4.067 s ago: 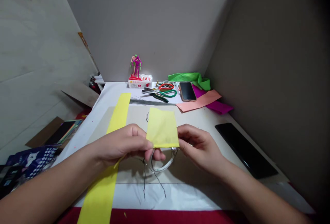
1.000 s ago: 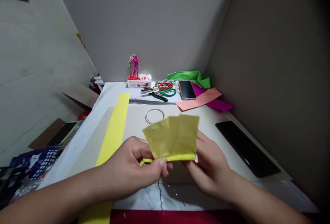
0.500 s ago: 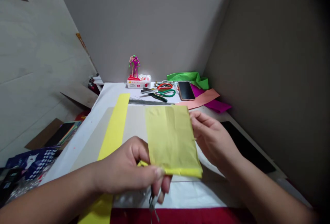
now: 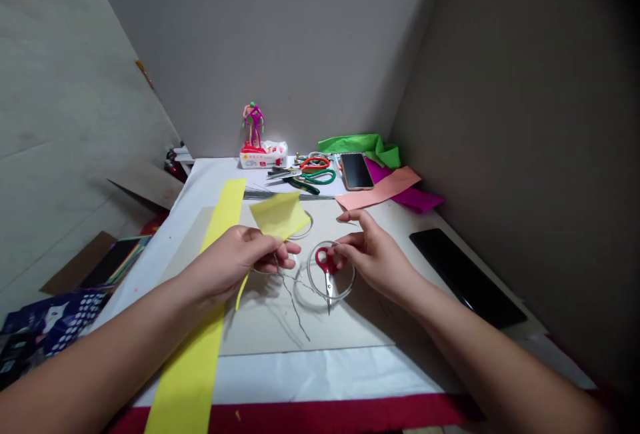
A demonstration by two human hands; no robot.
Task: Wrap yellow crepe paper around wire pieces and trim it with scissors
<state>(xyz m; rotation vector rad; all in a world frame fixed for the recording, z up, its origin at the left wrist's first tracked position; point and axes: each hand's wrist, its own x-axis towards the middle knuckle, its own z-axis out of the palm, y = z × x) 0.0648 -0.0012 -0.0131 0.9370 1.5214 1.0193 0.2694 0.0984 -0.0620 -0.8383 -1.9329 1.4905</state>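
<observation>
Yellow crepe paper scrap pinched in left grip, raised over pale board; right grip loosely curled, narrow, holding nothing, just beside red-handled scissors lying inside thin ring, within easy reach.

A white-covered table holds a smartphone near its far edge, green-handled scissors just left of it, salmon paper just beside it rightward, and a long yellow paper strip well left, toward the front.
</observation>
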